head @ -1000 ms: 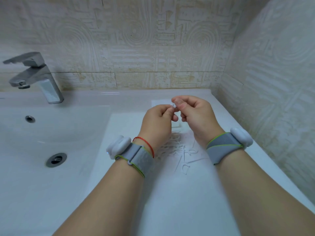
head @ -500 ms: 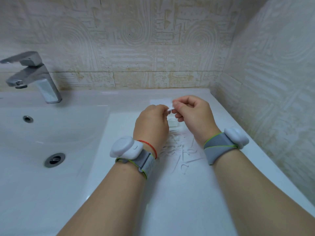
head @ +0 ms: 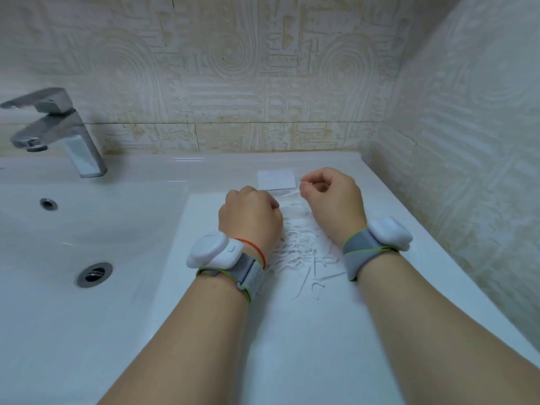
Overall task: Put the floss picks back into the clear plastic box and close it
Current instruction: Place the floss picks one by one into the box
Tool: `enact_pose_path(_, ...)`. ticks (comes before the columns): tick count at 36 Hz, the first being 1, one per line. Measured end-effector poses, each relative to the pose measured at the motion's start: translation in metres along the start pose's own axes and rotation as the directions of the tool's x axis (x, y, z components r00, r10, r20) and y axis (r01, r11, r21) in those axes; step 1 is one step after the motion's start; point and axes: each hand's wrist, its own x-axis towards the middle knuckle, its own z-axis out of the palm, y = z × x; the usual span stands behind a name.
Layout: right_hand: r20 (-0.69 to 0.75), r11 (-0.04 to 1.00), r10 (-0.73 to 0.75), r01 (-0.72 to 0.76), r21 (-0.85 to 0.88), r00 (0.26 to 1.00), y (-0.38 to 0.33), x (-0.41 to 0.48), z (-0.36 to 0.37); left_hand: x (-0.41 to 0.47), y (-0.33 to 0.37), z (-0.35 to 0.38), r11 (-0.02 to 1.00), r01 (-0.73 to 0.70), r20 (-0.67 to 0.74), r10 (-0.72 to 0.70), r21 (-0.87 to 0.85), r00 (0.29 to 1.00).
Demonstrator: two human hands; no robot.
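Floss picks lay in a loose scatter on the counter, between your two wrists. A few strays sat nearer you. The clear plastic box sat just beyond your knuckles, toward the back wall.

Handling, as a judgement: the picks looked very light, thin and springy, likely to slip and tangle. Pinch them by the handles, a small bunch at a time. The box looked light enough to skid, so steady it by its side walls.

Your left hand was curled, back up, over the far end of the pile. Anything in it was hidden.

Your right hand was curled, thumb and forefinger tips pressed together beside the box's right edge. I could not tell whether they pinched a pick or the rim.
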Motion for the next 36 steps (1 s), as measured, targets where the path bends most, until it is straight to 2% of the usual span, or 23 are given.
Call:
enact_pose_path(4, 0.154, 0.979, -0.092, 0.117, -0.166, 0.984, 0.000, -0.004, 0.009, 0.000, -0.001, 0.001, 1.000, 0.004, -0.004, -0.004, -0.028, 1.000)
enact_pose_path(6, 0.166, 0.955, -0.118, 0.158, -0.250, 0.979, 0.002, -0.002, 0.007, 0.000, 0.000, 0.001, 0.999, 0.003, 0.002, -0.003, -0.049, 1.000)
enact_pose_path(9, 0.115, 0.938, -0.057, 0.092, -0.334, 0.992, 0.006, 0.002, 0.000, 0.000, 0.002, 0.002, 0.998, -0.008, 0.000, 0.008, -0.061, 1.000)
enact_pose_path(11, 0.102, 0.940, -0.021, 0.055, -0.337, 0.995, 0.006, 0.003, -0.002, 0.001, 0.001, 0.002, 0.998, -0.012, -0.001, 0.012, -0.069, 1.000)
enact_pose_path(16, 0.229, 0.905, 0.030, 0.071, -0.420, 0.973, 0.002, -0.002, 0.003, 0.001, 0.001, 0.004, 0.996, -0.010, 0.000, 0.010, -0.088, 1.000)
enact_pose_path(21, 0.086, 0.918, -0.004, 0.038, -0.395, 0.996, -0.001, 0.003, -0.006, 0.004, -0.003, 0.005, 0.995, -0.002, 0.000, 0.002, -0.096, 1.000)
enact_pose_path(23, 0.075, 0.934, 0.033, -0.004, -0.358, 0.997, -0.001, 0.004, -0.011, 0.007, -0.004, 0.004, 0.995, 0.011, 0.006, -0.010, -0.103, 1.000)
enact_pose_path(26, 0.130, 0.924, 0.132, -0.075, -0.376, 0.983, 0.002, 0.000, -0.016, 0.009, -0.004, 0.003, 0.990, 0.036, -0.006, -0.038, -0.139, 0.999)
enact_pose_path(30, 0.196, 0.891, 0.201, -0.096, -0.444, 0.960, -0.001, -0.004, -0.023, 0.008, -0.003, -0.001, 0.985, 0.031, -0.029, -0.037, -0.171, 0.999)
enact_pose_path(36, 0.342, 0.865, 0.214, -0.014, -0.502, 0.915, -0.012, -0.022, -0.024, -0.003, -0.009, -0.011, 0.988, 0.092, -0.060, -0.100, -0.126, 0.993)
